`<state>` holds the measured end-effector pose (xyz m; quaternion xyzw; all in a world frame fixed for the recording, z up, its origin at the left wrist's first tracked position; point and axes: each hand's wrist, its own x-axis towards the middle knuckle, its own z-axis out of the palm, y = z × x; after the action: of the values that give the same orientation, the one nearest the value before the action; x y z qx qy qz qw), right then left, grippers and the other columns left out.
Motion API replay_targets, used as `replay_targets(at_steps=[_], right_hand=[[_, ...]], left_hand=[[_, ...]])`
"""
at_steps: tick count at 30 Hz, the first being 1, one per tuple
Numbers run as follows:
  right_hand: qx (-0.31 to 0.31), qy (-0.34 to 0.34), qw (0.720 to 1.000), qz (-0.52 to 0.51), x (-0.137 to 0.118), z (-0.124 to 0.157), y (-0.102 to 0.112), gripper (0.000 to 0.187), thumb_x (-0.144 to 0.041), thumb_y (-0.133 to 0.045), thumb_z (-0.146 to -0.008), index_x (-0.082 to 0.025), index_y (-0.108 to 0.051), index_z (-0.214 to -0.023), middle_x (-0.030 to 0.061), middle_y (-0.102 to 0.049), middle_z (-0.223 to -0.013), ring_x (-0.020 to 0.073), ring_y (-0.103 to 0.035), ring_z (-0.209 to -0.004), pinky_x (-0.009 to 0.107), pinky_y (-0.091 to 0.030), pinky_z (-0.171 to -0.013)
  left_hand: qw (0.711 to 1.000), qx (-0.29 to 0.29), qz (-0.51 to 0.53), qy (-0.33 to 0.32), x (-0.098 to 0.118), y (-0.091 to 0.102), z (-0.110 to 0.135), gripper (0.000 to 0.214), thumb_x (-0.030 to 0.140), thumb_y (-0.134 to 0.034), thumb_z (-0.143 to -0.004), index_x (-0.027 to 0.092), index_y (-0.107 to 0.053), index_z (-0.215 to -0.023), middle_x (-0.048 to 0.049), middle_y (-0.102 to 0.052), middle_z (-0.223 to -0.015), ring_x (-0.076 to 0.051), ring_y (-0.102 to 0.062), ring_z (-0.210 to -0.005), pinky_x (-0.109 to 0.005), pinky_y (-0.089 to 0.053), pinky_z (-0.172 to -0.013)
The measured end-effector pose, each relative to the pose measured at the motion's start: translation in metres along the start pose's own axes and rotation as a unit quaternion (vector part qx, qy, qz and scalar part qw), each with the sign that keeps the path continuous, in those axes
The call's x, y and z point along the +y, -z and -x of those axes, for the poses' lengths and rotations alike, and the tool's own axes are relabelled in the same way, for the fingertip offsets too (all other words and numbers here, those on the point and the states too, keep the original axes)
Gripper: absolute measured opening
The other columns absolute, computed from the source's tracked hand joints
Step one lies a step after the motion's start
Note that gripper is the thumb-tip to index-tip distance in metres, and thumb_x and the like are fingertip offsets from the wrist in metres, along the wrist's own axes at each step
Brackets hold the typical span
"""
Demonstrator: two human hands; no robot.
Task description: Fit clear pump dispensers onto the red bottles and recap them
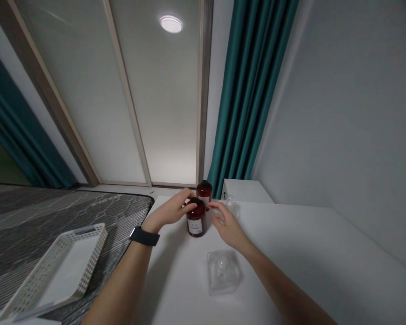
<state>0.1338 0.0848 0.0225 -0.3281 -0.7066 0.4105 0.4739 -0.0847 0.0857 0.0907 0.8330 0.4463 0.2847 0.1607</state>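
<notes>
A dark amber bottle (195, 225) with a white label and a black cap stands upright on the white table. My left hand (173, 208), with a dark watch on its wrist, is closed round the bottle's shoulder near the cap. A second amber bottle (204, 190) stands just behind it, partly covered by the front one. My right hand (226, 225) is to the right of both, fingers apart and slightly curled, with its fingertips close to the bottles; whether they touch is unclear. Nothing shows inside that hand. A clear plastic container (223, 273) lies nearer to me.
Another clear object (232, 207) is behind my right hand. A white perforated basket (59, 271) rests on the grey patterned surface (122, 212) at the left. A white cabinet (246, 191), a teal curtain (250, 90) and a sliding door (169, 113) stand beyond the table (291, 243).
</notes>
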Motion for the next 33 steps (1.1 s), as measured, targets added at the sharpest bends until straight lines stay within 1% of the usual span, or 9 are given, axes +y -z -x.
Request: replay_targets(at_steps=[5, 9, 13, 16, 18, 20, 24, 30, 33], right_hand=[[0.014, 0.029, 0.997, 0.065, 0.003, -0.003, -0.002, 0.032, -0.017, -0.048, -0.089, -0.025, -0.060, -0.117, 0.0071, -0.063, -0.120, 0.0212, -0.061, -0.112, 0.038, -0.051, -0.092], [-0.006, 0.075, 0.988, 0.133, 0.001, -0.012, -0.007, 0.033, -0.011, -0.048, -0.086, -0.023, -0.061, -0.114, 0.0074, -0.064, -0.112, 0.0216, -0.062, -0.103, 0.037, -0.052, -0.085], [-0.027, 0.132, 0.973, 0.185, -0.007, -0.036, -0.011, 0.034, -0.009, -0.046, -0.088, -0.023, -0.059, -0.116, 0.0080, -0.062, -0.112, 0.0218, -0.060, -0.105, 0.039, -0.051, -0.092], [-0.037, 0.148, 0.960, 0.235, -0.013, -0.063, -0.009, 0.042, -0.007, -0.040, -0.090, -0.022, -0.053, -0.127, 0.0094, -0.060, -0.116, 0.0211, -0.060, -0.108, 0.038, -0.050, -0.096], [-0.053, 0.136, 0.933, 0.329, -0.013, -0.082, -0.005, 0.044, -0.007, -0.038, -0.090, -0.021, -0.052, -0.130, 0.0110, -0.059, -0.121, 0.0231, -0.055, -0.117, 0.041, -0.045, -0.103], [-0.052, 0.117, 0.926, 0.355, -0.011, -0.100, 0.000, 0.043, -0.007, -0.040, -0.089, -0.017, -0.055, -0.128, 0.0144, -0.058, -0.126, 0.0265, -0.051, -0.122, 0.045, -0.040, -0.109], [-0.064, 0.057, 0.919, 0.384, -0.001, -0.128, 0.008, 0.037, -0.012, -0.044, -0.090, -0.012, -0.059, -0.124, 0.0193, -0.061, -0.126, 0.0312, -0.054, -0.122, 0.048, -0.038, -0.107], [-0.131, -0.016, 0.915, 0.382, 0.006, -0.141, 0.008, 0.020, -0.022, -0.050, -0.093, -0.017, -0.067, -0.103, 0.0134, -0.074, -0.100, 0.0286, -0.069, -0.091, 0.036, -0.050, -0.079], [-0.146, -0.013, 0.918, 0.368, 0.003, -0.137, 0.007, 0.019, -0.023, -0.050, -0.094, -0.019, -0.067, -0.100, 0.0119, -0.073, -0.102, 0.0269, -0.068, -0.092, 0.034, -0.048, -0.078]], left_hand=[[0.999, 0.019, -0.037, 0.009, -0.014, 0.011, 0.006, 0.012, 0.029, -0.050, -0.094, 0.020, -0.056, -0.097, -0.0057, -0.061, -0.095, -0.022, -0.059, -0.085, -0.034, -0.048, -0.077], [0.996, 0.030, -0.076, 0.036, -0.025, 0.017, 0.010, 0.010, 0.025, -0.048, -0.093, 0.018, -0.055, -0.095, -0.0070, -0.060, -0.096, -0.023, -0.059, -0.087, -0.036, -0.048, -0.080], [0.991, 0.043, -0.109, 0.070, -0.035, 0.022, 0.015, 0.006, 0.022, -0.048, -0.092, 0.019, -0.053, -0.093, -0.0078, -0.058, -0.099, -0.024, -0.058, -0.092, -0.038, -0.047, -0.083], [0.990, 0.055, -0.101, 0.084, -0.038, 0.022, 0.015, 0.004, 0.022, -0.049, -0.091, 0.019, -0.052, -0.091, -0.0076, -0.058, -0.099, -0.025, -0.057, -0.092, -0.039, -0.047, -0.084], [0.990, 0.057, -0.086, 0.096, -0.038, 0.021, 0.015, 0.003, 0.022, -0.049, -0.091, 0.019, -0.051, -0.090, -0.0079, -0.058, -0.097, -0.026, -0.058, -0.090, -0.039, -0.047, -0.082], [0.990, 0.056, -0.075, 0.107, -0.039, 0.019, 0.014, 0.003, 0.021, -0.048, -0.090, 0.019, -0.049, -0.091, -0.0081, -0.058, -0.095, -0.026, -0.058, -0.088, -0.039, -0.047, -0.079], [0.990, 0.055, -0.065, 0.112, -0.040, 0.017, 0.013, 0.002, 0.022, -0.047, -0.090, 0.020, -0.048, -0.091, -0.0079, -0.058, -0.094, -0.025, -0.058, -0.085, -0.038, -0.047, -0.078], [0.990, 0.055, -0.049, 0.119, -0.039, 0.020, 0.015, 0.001, 0.021, -0.049, -0.089, 0.020, -0.049, -0.090, -0.0070, -0.059, -0.092, -0.024, -0.058, -0.083, -0.036, -0.046, -0.074], [0.990, 0.057, -0.042, 0.122, -0.038, 0.020, 0.015, 0.003, 0.021, -0.050, -0.088, 0.020, -0.049, -0.091, -0.0071, -0.060, -0.093, -0.024, -0.058, -0.083, -0.036, -0.047, -0.075]])
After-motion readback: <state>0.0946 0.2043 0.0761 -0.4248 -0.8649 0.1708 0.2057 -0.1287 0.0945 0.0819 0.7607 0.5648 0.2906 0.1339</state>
